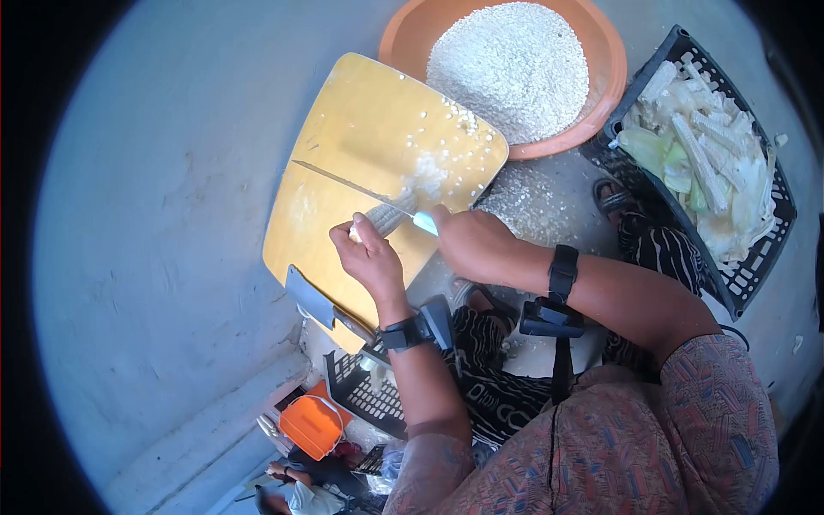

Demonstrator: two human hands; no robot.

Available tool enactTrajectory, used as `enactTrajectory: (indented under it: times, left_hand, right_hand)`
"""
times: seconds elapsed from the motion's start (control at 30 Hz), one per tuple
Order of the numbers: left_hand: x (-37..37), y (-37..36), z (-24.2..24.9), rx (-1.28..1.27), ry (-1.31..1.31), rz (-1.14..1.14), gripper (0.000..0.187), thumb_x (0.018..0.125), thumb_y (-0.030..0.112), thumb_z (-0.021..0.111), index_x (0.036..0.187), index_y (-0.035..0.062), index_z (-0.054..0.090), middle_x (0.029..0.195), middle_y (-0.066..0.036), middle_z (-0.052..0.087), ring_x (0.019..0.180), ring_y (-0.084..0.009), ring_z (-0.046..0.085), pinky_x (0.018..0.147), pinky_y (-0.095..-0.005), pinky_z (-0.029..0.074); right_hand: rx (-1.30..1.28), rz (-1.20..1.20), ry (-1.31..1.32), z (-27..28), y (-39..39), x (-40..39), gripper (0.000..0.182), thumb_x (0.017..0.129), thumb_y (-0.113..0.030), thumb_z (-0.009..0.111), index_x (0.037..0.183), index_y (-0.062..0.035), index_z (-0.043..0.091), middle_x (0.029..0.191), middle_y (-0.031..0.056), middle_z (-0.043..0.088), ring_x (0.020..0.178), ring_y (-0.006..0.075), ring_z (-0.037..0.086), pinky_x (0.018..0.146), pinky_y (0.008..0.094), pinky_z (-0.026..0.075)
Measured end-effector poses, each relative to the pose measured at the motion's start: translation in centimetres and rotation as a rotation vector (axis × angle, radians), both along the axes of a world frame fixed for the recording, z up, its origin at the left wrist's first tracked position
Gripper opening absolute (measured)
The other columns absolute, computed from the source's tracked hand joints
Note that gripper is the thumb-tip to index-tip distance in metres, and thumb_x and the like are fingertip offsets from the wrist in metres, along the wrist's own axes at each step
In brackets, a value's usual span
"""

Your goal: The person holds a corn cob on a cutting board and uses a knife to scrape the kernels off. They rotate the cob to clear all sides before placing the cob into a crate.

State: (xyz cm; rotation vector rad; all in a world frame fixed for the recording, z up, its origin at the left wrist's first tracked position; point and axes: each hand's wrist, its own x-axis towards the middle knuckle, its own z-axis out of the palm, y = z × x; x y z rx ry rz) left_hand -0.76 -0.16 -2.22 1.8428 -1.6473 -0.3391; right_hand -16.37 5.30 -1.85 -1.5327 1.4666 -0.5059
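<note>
My left hand (371, 259) is closed around the lower end of a corn cob (388, 218), held at a slant over a yellow board (343, 112). In my right hand (475, 245) is a knife (348, 184) with a light-coloured handle. Its long thin blade points to the upper left and crosses the far end of the cob. Loose pale kernels lie scattered on the board's right side. A cleaver (313, 296) rests along the board's near left edge, below my left hand.
An orange basin (611, 73) heaped with pale kernels (506, 69) stands beyond the board. At right, a black crate (745, 287) holds stripped cobs and husks. Kernels litter the floor. Lower left are another crate (348, 382), an orange bucket (311, 427) and another person (313, 496).
</note>
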Motion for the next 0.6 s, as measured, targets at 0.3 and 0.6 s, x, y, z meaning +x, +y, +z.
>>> enactTrajectory:
  times: [0.3,0.6]
  left_hand:
    - [-1.2,-0.3,0.1,-0.117,0.004,-0.013,0.025,0.091,0.022,0.046,0.088,-0.0018,0.047,0.073,-0.014,0.052,0.066,-0.0233,0.049,0.064,-0.0345,0.042]
    - [-1.7,-0.5,-0.1,-0.108,-0.083,0.024,0.024,0.090,0.021,0.046,0.084,-0.0018,0.046,0.073,-0.017,0.051,0.066,-0.0285,0.050,0.065,-0.0371,0.042]
  right_hand:
    - [-0.032,0.084,-0.022,1.6,4.6,-3.8,0.026,0.080,-0.012,0.050,0.097,0.0063,0.043,0.063,0.0232,0.058,0.063,0.0411,0.059,0.059,0.0487,0.046]
    - [-0.043,0.074,-0.022,1.2,3.8,-2.8,0.020,0.075,-0.001,0.048,0.093,0.0074,0.047,0.067,0.0202,0.059,0.064,0.0362,0.061,0.056,0.0444,0.047]
